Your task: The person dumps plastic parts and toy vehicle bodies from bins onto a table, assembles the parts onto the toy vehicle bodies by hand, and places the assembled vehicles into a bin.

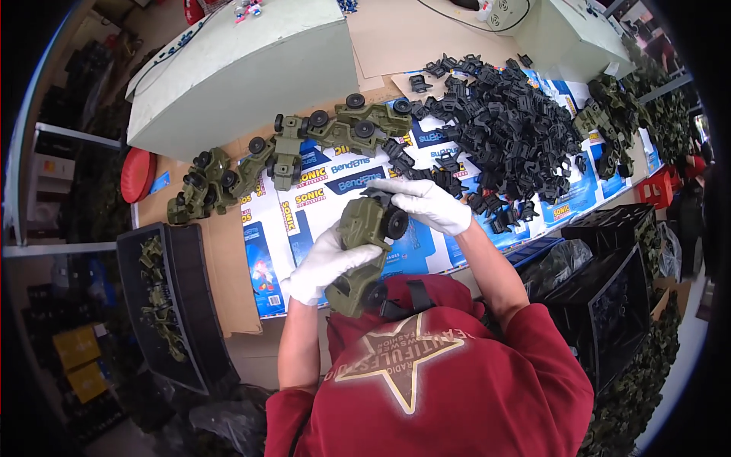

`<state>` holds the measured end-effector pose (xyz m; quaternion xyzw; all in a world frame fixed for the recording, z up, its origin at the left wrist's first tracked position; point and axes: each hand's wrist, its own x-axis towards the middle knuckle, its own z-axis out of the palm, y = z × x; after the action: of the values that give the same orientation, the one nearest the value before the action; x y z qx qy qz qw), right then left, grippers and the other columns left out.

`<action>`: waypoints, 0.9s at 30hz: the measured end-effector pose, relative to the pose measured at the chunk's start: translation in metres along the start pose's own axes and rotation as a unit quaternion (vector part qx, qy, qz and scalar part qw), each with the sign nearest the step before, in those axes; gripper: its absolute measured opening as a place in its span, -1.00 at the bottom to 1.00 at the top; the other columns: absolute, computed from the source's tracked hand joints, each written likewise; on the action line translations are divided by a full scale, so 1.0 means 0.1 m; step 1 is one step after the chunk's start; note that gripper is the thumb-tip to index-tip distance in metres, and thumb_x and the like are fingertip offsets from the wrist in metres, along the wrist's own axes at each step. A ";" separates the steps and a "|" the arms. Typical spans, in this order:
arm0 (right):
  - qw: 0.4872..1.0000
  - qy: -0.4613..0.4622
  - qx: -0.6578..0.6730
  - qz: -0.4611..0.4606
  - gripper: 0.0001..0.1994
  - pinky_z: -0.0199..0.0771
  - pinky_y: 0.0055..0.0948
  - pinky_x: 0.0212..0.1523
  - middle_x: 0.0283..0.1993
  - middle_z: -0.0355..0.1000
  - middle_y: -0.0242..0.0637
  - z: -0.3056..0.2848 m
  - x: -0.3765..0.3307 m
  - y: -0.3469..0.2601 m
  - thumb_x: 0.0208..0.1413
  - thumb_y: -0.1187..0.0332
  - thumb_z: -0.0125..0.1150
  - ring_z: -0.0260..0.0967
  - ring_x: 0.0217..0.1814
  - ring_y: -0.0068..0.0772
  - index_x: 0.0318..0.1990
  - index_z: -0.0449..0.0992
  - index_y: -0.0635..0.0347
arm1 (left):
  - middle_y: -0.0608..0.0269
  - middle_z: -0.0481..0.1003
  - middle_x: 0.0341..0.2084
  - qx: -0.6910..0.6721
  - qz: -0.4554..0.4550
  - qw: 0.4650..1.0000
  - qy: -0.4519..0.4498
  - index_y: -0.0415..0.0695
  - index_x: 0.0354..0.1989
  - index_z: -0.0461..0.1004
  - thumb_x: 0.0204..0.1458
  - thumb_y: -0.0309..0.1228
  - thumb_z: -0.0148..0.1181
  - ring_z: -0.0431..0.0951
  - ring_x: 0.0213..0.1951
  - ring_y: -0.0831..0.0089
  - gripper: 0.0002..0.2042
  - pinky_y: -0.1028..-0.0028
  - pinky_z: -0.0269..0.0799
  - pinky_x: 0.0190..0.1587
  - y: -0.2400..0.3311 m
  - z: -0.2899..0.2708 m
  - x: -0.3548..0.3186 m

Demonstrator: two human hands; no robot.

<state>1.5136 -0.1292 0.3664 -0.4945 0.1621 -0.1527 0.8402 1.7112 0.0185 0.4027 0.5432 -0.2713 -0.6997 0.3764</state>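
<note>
An olive-green toy jeep (pixel 360 225) with black wheels is held upright above the near edge of the table, in front of my chest. My left hand (pixel 326 265), in a white glove, wraps round its side with the thumb across the body. At the jeep's upper end, my gloved right hand (pixel 432 206) closes its fingers over a black plastic part (pixel 378 195). That part touches the jeep; whether it is fixed there is hidden by the fingers. Beyond my hands, several similar green toy jeeps (pixel 287 156) lie in a row.
A large heap of black plastic parts (pixel 506 126) covers the table's right side, over printed cardboard (pixel 304 221). Black crates stand at left (pixel 183 305) and right (pixel 609 297); the left one holds green pieces. A pale box-like block (pixel 244 76) rises behind the jeeps. A red stool (pixel 138 174) is far left.
</note>
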 end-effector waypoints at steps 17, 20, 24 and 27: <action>0.996 0.020 0.082 0.008 -0.42 0.07 -0.31 0.42 0.34 0.26 -0.13 0.04 0.02 0.15 0.22 0.20 0.20 0.12 0.42 -0.30 0.28 0.28 0.39 | 0.37 0.55 -0.33 0.024 0.057 0.998 0.018 -0.21 0.10 0.42 -0.06 -0.22 0.45 0.40 -0.47 0.72 -0.43 0.62 0.34 -0.43 -0.12 0.00 -0.02; 0.996 0.014 0.087 0.006 -0.41 0.06 -0.30 0.42 0.34 0.26 -0.12 0.00 0.02 0.18 0.22 0.20 0.21 0.12 0.42 -0.29 0.29 0.27 0.40 | 0.33 0.56 -0.29 0.031 0.049 0.998 0.006 -0.22 0.11 0.40 -0.06 -0.25 0.46 0.46 -0.41 0.68 -0.42 0.62 0.40 -0.37 -0.15 -0.04 0.00; 0.996 0.012 0.088 0.004 -0.39 0.08 -0.30 0.41 0.33 0.27 -0.10 0.01 0.01 0.17 0.21 0.19 0.22 0.14 0.41 -0.30 0.29 0.26 0.41 | 0.27 0.56 -0.22 -0.024 0.082 0.996 0.011 -0.24 0.15 0.37 -0.06 -0.30 0.46 0.53 -0.32 0.62 -0.40 0.59 0.47 -0.28 -0.10 0.04 -0.03; 0.998 0.012 0.060 0.007 -0.39 0.13 -0.33 0.38 0.31 0.29 -0.10 0.02 0.03 0.14 0.20 0.19 0.23 0.20 0.37 -0.33 0.30 0.26 0.39 | 0.22 0.56 -0.17 -0.004 0.059 0.998 0.012 -0.27 0.17 0.34 -0.06 -0.34 0.46 0.57 -0.24 0.57 -0.38 0.57 0.51 -0.21 -0.08 0.02 -0.02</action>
<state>1.5179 -0.1224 0.3544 -0.4401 0.1664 -0.1622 0.8673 1.7077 0.0246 0.3979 0.5333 -0.2955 -0.6710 0.4220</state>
